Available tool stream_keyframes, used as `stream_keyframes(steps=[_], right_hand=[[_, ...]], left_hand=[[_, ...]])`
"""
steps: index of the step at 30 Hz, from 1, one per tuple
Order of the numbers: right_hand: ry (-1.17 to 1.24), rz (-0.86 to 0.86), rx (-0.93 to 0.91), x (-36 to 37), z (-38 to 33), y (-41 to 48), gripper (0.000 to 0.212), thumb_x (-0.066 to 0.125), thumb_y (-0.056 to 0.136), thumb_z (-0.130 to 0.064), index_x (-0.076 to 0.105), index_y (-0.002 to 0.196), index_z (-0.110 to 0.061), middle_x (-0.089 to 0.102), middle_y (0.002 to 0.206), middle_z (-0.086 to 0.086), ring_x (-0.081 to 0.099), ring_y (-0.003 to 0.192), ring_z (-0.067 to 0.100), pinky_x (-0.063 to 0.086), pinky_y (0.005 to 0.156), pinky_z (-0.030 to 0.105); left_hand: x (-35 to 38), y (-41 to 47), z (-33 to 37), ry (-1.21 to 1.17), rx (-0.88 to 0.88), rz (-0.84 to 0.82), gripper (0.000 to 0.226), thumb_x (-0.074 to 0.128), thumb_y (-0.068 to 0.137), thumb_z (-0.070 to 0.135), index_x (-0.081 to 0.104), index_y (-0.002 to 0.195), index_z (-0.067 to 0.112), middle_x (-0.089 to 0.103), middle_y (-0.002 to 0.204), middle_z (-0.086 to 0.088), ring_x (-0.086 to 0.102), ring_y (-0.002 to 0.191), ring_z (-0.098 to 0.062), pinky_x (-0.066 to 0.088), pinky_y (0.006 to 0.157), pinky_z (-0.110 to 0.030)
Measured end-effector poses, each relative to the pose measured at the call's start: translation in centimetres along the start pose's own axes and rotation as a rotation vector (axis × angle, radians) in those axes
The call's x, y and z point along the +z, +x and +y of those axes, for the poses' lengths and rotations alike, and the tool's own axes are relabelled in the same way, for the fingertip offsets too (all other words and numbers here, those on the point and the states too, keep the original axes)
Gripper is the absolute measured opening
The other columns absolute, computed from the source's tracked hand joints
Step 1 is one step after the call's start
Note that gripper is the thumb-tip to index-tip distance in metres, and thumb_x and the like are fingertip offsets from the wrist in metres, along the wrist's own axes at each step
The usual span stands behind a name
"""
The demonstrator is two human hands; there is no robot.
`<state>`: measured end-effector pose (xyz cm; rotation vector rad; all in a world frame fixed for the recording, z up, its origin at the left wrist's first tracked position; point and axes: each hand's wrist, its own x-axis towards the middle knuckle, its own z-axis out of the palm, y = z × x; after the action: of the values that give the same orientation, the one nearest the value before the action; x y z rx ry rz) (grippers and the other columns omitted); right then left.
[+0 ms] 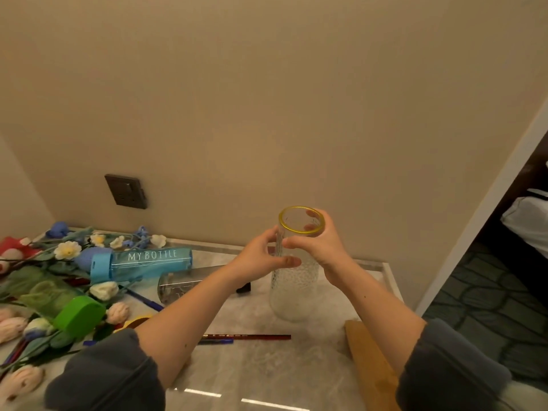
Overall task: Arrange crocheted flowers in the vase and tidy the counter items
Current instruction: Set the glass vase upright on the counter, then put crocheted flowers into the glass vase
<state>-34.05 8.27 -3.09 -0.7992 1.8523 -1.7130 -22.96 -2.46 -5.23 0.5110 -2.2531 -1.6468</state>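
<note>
Both hands are on the vase (292,292) here. It stands upright on the marble counter (267,369), towards the right side, yellow rim on top. The left hand (262,256) curls round the neck, thumb laid across the front. The right hand (315,246) wraps higher up, fingers showing through the glass just under the rim. Whether the base is touching the counter can't be told. Over on the left, the crocheted flowers (63,250) lie in a heap around a blue bottle (142,264) on its side.
</note>
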Motion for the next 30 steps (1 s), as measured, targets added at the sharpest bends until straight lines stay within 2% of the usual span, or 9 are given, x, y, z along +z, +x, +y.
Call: stream_keyframes(steps=[3,5,9,12,14,16,20,24,30], right_hand=[[-0.021,0.013,0.000,0.2,0.7,0.0,0.082,0.088,0.060,-0.011,0.045,0.128,-0.029,0.052,0.121,-0.006,0.052,0.115,0.014,0.044,0.078,0.022],[-0.049,0.020,-0.003,0.2,0.8,-0.2,0.087,0.088,0.062,-0.014,0.042,0.134,-0.030,0.049,0.128,-0.005,0.048,0.121,0.015,0.042,0.081,0.024],[-0.185,0.166,-0.136,0.7,-0.7,-1.4,0.101,0.087,0.066,-0.024,0.027,0.147,-0.031,0.032,0.148,-0.007,0.030,0.137,0.010,0.031,0.106,0.027],[-0.266,0.306,-0.488,2.0,-3.3,-2.5,0.072,0.077,0.073,-0.020,0.044,0.137,-0.025,0.044,0.141,-0.007,0.036,0.135,0.009,0.030,0.109,0.024],[-0.283,0.299,-0.705,3.6,-5.0,-3.0,0.052,0.069,0.075,-0.014,0.055,0.126,-0.019,0.054,0.131,-0.003,0.046,0.128,0.011,0.034,0.109,0.025],[-0.275,0.219,-0.797,5.6,-5.9,-3.1,0.042,0.065,0.077,-0.008,0.060,0.118,-0.015,0.060,0.121,-0.002,0.053,0.119,0.010,0.038,0.104,0.022],[-0.212,0.030,-0.714,11.6,-5.2,-3.4,0.033,0.061,0.081,-0.005,0.063,0.110,-0.021,0.061,0.111,-0.009,0.055,0.111,0.002,0.042,0.098,0.022],[-0.240,-0.165,-0.553,18.6,-3.5,-3.9,0.030,0.061,0.089,-0.010,0.059,0.109,-0.033,0.056,0.110,-0.021,0.051,0.109,-0.007,0.039,0.094,0.011],[-0.217,-0.275,-0.413,28.7,-2.0,-3.7,0.026,0.061,0.088,-0.008,0.064,0.106,-0.027,0.060,0.110,-0.012,0.054,0.105,-0.003,0.040,0.087,0.012]], left_hand=[[0.0,-0.3,-0.1,-0.020,-0.019,-0.002,0.055,0.080,0.077,0.023,0.052,0.120,0.043,0.060,0.118,0.022,0.055,0.106,0.009,0.046,0.080,-0.011],[0.2,-0.4,-0.3,-0.027,-0.030,0.006,0.059,0.081,0.077,0.025,0.050,0.125,0.040,0.059,0.123,0.019,0.054,0.115,0.001,0.044,0.090,-0.016],[0.0,-0.8,-0.4,-0.032,-0.109,0.055,0.082,0.081,0.075,0.023,0.037,0.144,0.028,0.048,0.132,0.008,0.048,0.124,-0.013,0.040,0.097,-0.025],[-1.2,-1.6,-0.2,-0.032,-0.147,0.150,0.085,0.080,0.077,0.022,0.032,0.147,0.022,0.047,0.134,0.000,0.052,0.120,-0.015,0.043,0.091,-0.026],[-2.8,-2.5,0.0,-0.051,-0.154,0.245,0.072,0.076,0.081,0.021,0.039,0.144,0.021,0.052,0.132,0.000,0.055,0.116,-0.015,0.045,0.094,-0.028],[-4.8,-3.7,-0.1,-0.081,-0.178,0.328,0.059,0.071,0.085,0.022,0.046,0.138,0.021,0.056,0.129,0.000,0.057,0.114,-0.015,0.048,0.098,-0.035],[-9.7,-7.9,-1.7,-0.107,-0.213,0.455,0.040,0.065,0.089,0.019,0.055,0.128,0.021,0.062,0.120,0.001,0.059,0.109,-0.013,0.051,0.096,-0.038],[-15.2,-12.9,-4.5,-0.068,-0.252,0.592,0.030,0.064,0.090,0.016,0.060,0.120,0.020,0.064,0.115,0.002,0.061,0.108,-0.012,0.051,0.095,-0.035],[-24.0,-18.6,-8.3,-0.026,-0.322,0.674,0.025,0.065,0.089,0.014,0.061,0.112,0.024,0.065,0.113,0.002,0.061,0.103,-0.011,0.050,0.089,-0.028]])
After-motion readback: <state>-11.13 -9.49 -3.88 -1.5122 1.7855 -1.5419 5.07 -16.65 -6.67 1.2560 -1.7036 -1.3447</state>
